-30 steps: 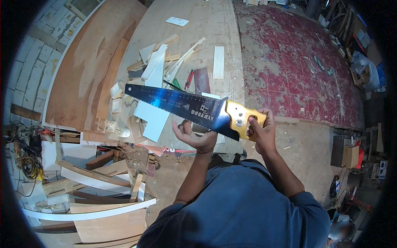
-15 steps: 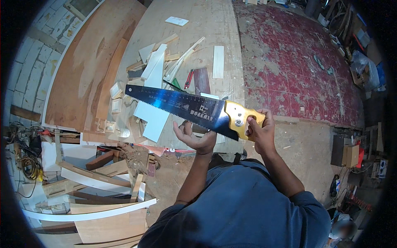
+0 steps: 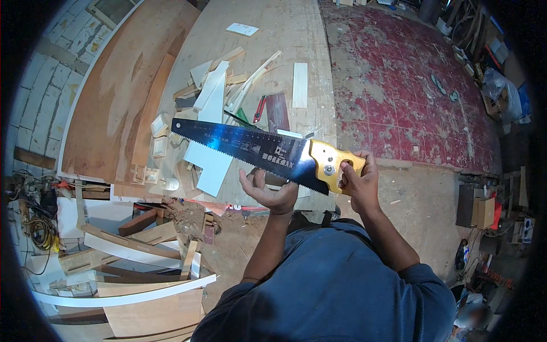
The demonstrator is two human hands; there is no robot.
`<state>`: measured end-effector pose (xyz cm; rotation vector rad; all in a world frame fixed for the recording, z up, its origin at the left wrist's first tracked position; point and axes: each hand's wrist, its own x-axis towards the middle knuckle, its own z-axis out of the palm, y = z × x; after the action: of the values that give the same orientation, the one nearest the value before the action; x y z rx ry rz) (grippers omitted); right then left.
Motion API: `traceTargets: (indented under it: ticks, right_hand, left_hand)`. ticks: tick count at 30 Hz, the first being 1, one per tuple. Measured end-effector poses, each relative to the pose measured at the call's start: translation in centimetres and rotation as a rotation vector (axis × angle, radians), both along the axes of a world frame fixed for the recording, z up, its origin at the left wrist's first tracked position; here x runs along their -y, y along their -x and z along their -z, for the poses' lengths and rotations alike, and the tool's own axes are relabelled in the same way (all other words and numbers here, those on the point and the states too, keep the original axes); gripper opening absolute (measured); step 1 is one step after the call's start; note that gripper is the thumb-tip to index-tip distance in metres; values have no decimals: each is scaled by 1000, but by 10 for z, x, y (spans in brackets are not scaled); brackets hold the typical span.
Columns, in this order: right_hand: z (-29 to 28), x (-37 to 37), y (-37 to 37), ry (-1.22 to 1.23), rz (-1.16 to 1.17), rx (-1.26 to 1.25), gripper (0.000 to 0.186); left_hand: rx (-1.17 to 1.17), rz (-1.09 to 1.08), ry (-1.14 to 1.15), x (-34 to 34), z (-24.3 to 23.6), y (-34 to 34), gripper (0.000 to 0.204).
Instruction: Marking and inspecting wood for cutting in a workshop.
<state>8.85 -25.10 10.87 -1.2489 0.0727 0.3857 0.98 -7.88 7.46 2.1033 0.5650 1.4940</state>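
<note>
A handsaw (image 3: 245, 147) with a dark blade and a yellow handle is held up over the near edge of the workbench (image 3: 273, 40). Its toothed edge faces me and the blade's tip points left. My right hand (image 3: 360, 181) is closed around the handle. Just below the toothed edge, my left hand (image 3: 269, 192) is palm up with its fingers apart and curled a little. It grips nothing, and whether a fingertip touches the blade I cannot tell. Behind the blade lie a red utility knife (image 3: 259, 109), a dark reddish board (image 3: 277, 113) and white board offcuts (image 3: 212, 165).
A large plywood sheet (image 3: 108, 97) is at the bench's left side. Scrap wood strips (image 3: 131, 251) are heaped on the floor at the lower left. A pale wood strip (image 3: 299, 85) lies on the bench. Past its right edge, the floor has red tiles (image 3: 393, 85); cardboard boxes (image 3: 484, 212) stand at the far right.
The saw's blade tip has dipped very slightly. Both hands stay almost where they were, the right one keeping its hold on the handle.
</note>
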Motion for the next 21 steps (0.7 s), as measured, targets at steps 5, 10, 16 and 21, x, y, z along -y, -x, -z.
traceTargets:
  ticks: [5, 10, 16, 21]
  right_hand:
    - [0, 0, 1, -8, -13, -14, 32]
    - [0, -1, 2, -2, -18, -19, 31]
    - [2, -1, 2, -3, -12, -5, 30]
    - [0, -1, 2, 1, -11, -18, 30]
  left_hand:
    - [35, 34, 101, 0, 2, 1, 127]
    - [63, 36, 165, 1, 8, 0, 125]
    - [60, 117, 107, 0, -3, 4, 115]
    - [43, 127, 79, 1, -8, 3, 107]
